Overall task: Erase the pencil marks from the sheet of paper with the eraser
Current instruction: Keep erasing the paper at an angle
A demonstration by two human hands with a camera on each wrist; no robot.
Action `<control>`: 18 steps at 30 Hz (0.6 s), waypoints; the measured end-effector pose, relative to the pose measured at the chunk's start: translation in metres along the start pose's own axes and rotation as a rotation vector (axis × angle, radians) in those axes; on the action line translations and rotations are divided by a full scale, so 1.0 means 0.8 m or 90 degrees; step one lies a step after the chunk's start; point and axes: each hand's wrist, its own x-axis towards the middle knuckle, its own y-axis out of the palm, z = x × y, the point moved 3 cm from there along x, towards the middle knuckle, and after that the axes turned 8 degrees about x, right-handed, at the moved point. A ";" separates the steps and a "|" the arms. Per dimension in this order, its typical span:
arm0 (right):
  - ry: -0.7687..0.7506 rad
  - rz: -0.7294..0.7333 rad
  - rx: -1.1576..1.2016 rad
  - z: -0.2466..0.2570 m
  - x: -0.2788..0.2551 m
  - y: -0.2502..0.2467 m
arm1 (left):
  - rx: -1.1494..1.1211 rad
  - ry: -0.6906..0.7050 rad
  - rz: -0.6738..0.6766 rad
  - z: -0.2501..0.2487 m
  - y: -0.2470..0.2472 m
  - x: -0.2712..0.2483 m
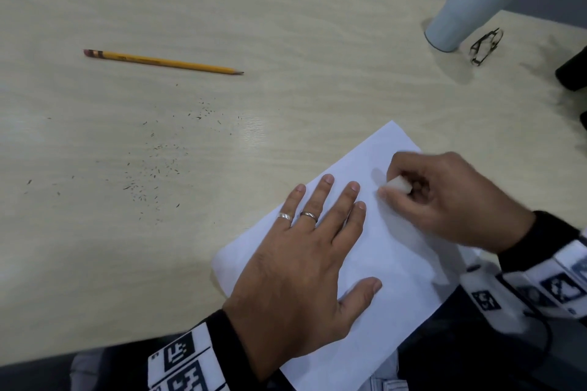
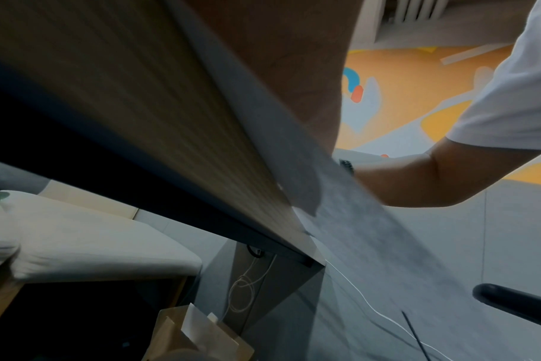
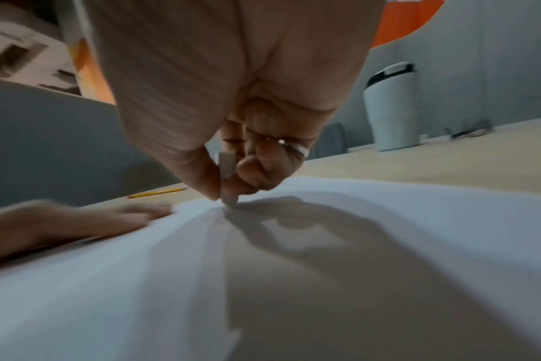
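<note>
The table bears the paper at 5 o'clock, its near end overhanging the edge. The paper is thin and limp, so it probably creeps or creases under rubbing unless pinned. The left hand lies flat on it, fingers straight. The right hand at 3 o'clock pinches the eraser, a small, likely soft block best held low, tip touching the paper. Pencil marks cannot be made out; blur hides them.
</note>
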 end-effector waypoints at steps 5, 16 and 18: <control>0.063 -0.096 -0.027 -0.033 0.011 -0.024 | -0.003 0.002 -0.013 -0.001 0.000 0.001; 0.006 -0.041 -0.047 -0.019 -0.008 -0.016 | -0.014 0.001 -0.036 -0.001 0.000 0.000; -0.038 0.010 -0.044 0.000 -0.020 0.004 | -0.019 -0.001 -0.040 -0.001 0.000 0.000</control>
